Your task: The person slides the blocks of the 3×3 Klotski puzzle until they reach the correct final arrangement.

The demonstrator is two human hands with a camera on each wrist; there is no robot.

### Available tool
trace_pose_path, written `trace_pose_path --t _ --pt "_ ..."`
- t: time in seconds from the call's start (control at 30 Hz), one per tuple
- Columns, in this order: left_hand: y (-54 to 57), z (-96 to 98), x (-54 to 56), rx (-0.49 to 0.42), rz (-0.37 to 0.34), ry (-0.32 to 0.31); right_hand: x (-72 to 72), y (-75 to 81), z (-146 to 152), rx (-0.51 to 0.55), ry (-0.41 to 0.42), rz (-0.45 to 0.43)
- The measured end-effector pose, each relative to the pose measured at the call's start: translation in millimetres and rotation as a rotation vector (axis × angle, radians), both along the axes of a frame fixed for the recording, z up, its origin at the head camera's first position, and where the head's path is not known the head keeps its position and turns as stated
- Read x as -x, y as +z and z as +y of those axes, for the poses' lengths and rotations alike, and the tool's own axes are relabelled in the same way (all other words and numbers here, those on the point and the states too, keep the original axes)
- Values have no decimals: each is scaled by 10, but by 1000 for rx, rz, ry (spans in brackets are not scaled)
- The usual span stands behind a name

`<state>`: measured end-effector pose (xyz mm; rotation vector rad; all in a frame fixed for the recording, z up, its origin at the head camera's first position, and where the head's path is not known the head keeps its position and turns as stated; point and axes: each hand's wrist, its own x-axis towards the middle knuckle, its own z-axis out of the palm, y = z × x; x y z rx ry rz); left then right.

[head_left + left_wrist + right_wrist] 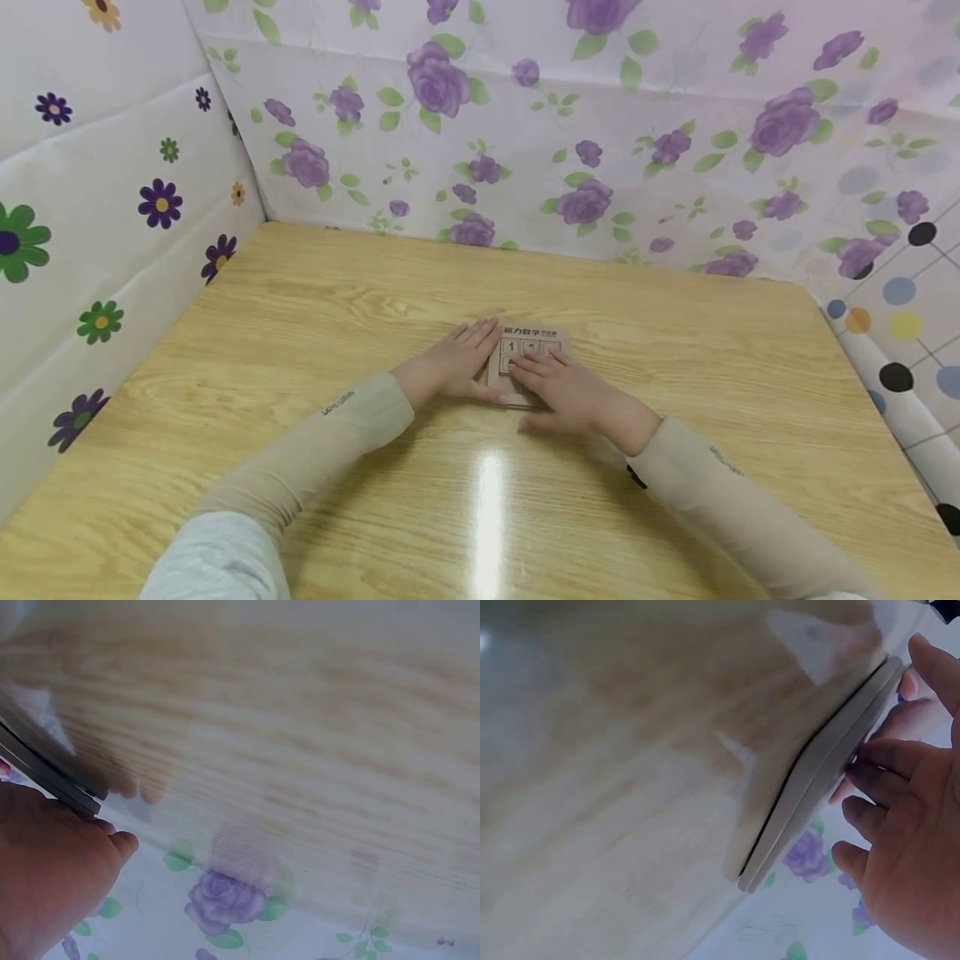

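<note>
Light grey cloth [217, 558] sits at the lower left of the head view, and beige sleeves [311, 454] reach up from both lower corners. Near the centre, a number board [519, 388] lies on the wood-grain bench [697, 342]. The left hand [465, 360] rests with straight fingers along the board's left edge, thumb at its lower edge. The right hand [573, 393] spreads relaxed fingers over the numbered tiles [512, 346], thumb apart below. Purple-flowered cloth [525, 125] fills the upper frame.
</note>
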<state>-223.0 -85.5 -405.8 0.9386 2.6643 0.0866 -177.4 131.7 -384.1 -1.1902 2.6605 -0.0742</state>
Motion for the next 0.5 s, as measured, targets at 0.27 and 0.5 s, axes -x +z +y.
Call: trace_pose_path --t 0.27,0.5 --pt "0 16 6 -2 5 -2 -178 16 159 20 15 29" --pt "25 3 2 -4 -1 2 -241 16 208 28 13 25"
